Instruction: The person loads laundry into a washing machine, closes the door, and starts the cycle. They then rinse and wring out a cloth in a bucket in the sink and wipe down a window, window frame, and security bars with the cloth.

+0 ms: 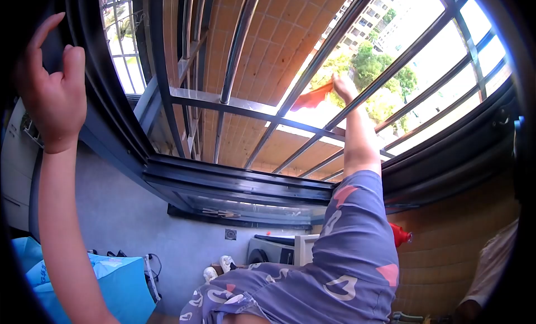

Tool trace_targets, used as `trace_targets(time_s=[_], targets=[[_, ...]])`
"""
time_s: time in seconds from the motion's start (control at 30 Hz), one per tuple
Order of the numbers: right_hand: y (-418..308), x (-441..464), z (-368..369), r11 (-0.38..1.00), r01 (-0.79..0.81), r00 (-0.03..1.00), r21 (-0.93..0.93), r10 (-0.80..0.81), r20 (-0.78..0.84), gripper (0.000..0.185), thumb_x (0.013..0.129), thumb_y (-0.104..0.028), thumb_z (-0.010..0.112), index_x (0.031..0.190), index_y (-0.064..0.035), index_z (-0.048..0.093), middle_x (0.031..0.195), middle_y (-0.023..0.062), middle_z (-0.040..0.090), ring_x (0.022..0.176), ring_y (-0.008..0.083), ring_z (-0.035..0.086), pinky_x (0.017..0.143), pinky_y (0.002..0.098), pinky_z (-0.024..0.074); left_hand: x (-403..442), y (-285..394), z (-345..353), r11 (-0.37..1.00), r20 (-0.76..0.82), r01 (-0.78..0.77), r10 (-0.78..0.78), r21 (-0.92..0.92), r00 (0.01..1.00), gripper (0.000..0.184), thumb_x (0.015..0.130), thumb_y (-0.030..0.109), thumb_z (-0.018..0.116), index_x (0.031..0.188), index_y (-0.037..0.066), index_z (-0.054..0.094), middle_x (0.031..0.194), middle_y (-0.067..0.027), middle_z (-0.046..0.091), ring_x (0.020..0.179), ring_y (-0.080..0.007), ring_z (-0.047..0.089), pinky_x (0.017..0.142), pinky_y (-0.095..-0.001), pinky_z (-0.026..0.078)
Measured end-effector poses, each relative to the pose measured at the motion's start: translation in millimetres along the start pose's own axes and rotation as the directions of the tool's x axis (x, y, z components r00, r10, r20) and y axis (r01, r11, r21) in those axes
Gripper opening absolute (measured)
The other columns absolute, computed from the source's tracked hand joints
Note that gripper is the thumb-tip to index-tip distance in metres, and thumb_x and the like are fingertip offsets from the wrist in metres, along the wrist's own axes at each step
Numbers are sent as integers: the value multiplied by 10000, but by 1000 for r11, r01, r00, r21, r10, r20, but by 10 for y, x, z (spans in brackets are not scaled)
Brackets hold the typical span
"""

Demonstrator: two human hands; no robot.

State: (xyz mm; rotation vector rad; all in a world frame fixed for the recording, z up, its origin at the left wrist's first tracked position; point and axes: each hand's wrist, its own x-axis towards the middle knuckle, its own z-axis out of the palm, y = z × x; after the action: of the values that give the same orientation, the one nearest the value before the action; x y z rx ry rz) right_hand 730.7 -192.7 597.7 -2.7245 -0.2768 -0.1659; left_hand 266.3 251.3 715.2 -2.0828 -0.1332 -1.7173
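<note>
Right hand (pixel 344 86), upper right of the frame: fingers closed on an orange-red cloth (pixel 314 97), which extends leftward from the grip, between two slanting metal bars (pixel 237 47) as seen from the head; whether the cloth touches either bar cannot be told. The bare forearm crosses a horizontal rail (pixel 245 106) and emerges from a grey-purple sleeve (pixel 357 240) patterned with hearts, lower centre

Left hand (pixel 56 103), upper left: raised beside the dark window surround (pixel 240 181), index finger and thumb pointing upward and apart; the remaining fingers are hard to make out, so whether the hand grips the surround cannot be told

Beyond the bars, upper centre, stands a wall of tan tiles (pixel 279 39); at upper right, bright and partly washed out, are trees (pixel 375 66) and a tall building (pixel 365 19)

Below the window, a grey floor (pixel 123 212) bears a square drain (pixel 230 234) near the lower centre and a pair of white shoes (pixel 210 275) beneath it. A blue bag (pixel 125 290) occupies the lower left, partly behind the left forearm; a red object (pixel 400 234) shows just right of the sleeve
</note>
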Motion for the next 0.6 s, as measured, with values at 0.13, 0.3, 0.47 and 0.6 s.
trace_targets(time_s=[0.13, 0.3, 0.47, 0.6], targets=[[-81, -53, -107, 998, -60, 987, -9, 61, 149, 573, 1017, -447, 407, 1070, 66, 655, 1012, 253, 695, 989, 372, 668, 907, 408, 492, -18, -26, 9, 1000, 16, 23, -23, -20, 1000, 375, 921, 106, 669, 1281, 104, 561, 1244, -79, 627, 1001, -243, 637, 775, -278, 542], [410, 321, 82, 998, 47, 985, -46, -39, 166, 504, 1017, -418, 416, 1212, 6, 606, 1153, 201, 664, 937, 292, 678, 772, 409, 557, -21, -103, 14, 998, 42, 51, -49, -36, 998, 364, 914, 82, 674, 1265, 95, 580, 1170, -102, 665, 978, -247, 671, 799, -300, 555], [488, 538, 142, 996, 17, 997, -84, -11, 70, 424, 990, -268, 452, 1314, -13, 549, 1219, 185, 645, 964, 263, 657, 751, 383, 554, -13, -81, 8, 999, 44, 38, -37, -34, 998, 339, 912, 89, 682, 1242, 97, 606, 1130, -103, 678, 923, -239, 681, 768, -293, 561], [813, 704, 85, 980, 62, 982, 189, -26, -187, 486, 852, -14, 445, 1324, 7, 555, 1229, 189, 652, 1033, 270, 640, 891, 340, 499, 5, -39, 1, 998, 31, 40, -39, -50, 999, 343, 911, 88, 683, 1245, 97, 608, 1117, -102, 683, 893, -232, 686, 730, -283, 562]])
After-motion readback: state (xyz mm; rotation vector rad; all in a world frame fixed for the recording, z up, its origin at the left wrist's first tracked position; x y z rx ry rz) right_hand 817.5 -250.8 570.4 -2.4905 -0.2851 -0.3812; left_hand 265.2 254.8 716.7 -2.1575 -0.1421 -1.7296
